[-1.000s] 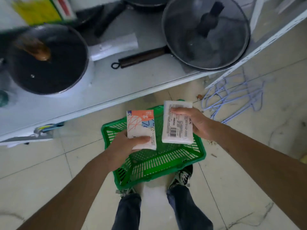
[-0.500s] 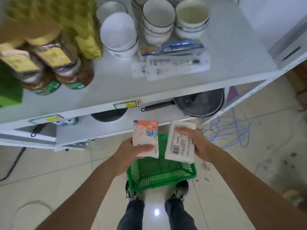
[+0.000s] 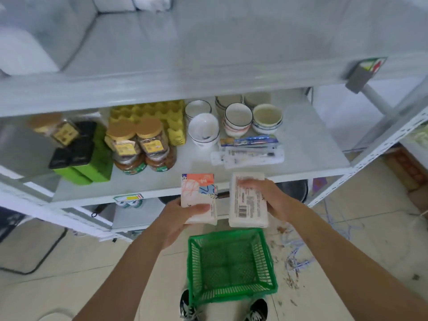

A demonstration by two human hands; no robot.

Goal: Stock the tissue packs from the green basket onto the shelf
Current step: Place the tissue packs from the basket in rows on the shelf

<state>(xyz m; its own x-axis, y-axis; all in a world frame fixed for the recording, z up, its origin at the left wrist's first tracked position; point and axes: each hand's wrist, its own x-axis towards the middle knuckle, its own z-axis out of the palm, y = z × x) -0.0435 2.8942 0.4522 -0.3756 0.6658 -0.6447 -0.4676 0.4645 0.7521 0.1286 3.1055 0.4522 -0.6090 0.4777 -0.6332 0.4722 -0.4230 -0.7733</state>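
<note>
Matt grey-white painted metal on the shelf (image 3: 301, 144). Above the basket (image 3: 231, 290), of glossy green plastic lattice, two packs (image 3: 199, 205) (image 3: 249, 212) in smooth, slightly shiny film. Glazed ceramic bowls (image 3: 203, 130) and clear jars (image 3: 136, 144) on the shelf. Polished pale floor tiles (image 3: 382, 228) underneath.

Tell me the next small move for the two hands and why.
Probably carry both packs forward and set them on the bare front strip of the middle shelf. The left hand holds the patterned tissue pack, the right hand the barcode-side pack, both just short of that edge; the green basket looks empty.
</note>
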